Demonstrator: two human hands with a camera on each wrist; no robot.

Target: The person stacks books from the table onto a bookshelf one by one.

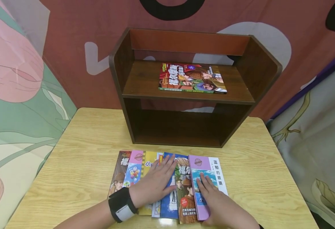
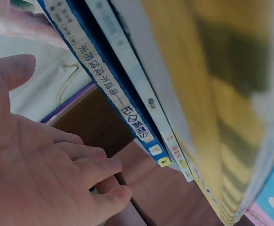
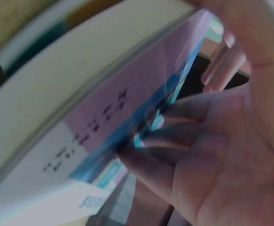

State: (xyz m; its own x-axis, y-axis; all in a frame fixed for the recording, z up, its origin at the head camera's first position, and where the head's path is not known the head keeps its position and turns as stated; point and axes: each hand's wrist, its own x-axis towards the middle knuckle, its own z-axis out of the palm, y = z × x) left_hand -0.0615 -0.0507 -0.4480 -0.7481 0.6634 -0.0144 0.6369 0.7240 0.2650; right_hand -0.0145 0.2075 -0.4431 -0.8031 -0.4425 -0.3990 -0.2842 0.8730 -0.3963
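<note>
Several paperback books lie overlapped in a fanned row on the table. My left hand (image 1: 154, 187) is spread flat over the middle ones, its fingertips on a blue book (image 1: 167, 205) and its palm by a yellow book (image 1: 145, 210). In the left wrist view its fingers are loose and apart, beside the blue spine. At the row's right end, my right hand (image 1: 219, 205) rests on a purple-and-white book (image 1: 204, 160), fingers extended over the cover, thumb at the bottom edge. Between the hands lies a brown-and-green book (image 1: 186, 203). Left of them are a balloon-covered book (image 1: 133, 171) and a dark brown book (image 1: 116, 183).
A dark wooden two-tier bookshelf (image 1: 188, 98) stands behind the row on the light wood table (image 1: 78, 159). One book with a red illustrated cover (image 1: 194, 78) lies flat on its upper shelf. Printed fabric (image 1: 84, 25) hangs behind and along both sides.
</note>
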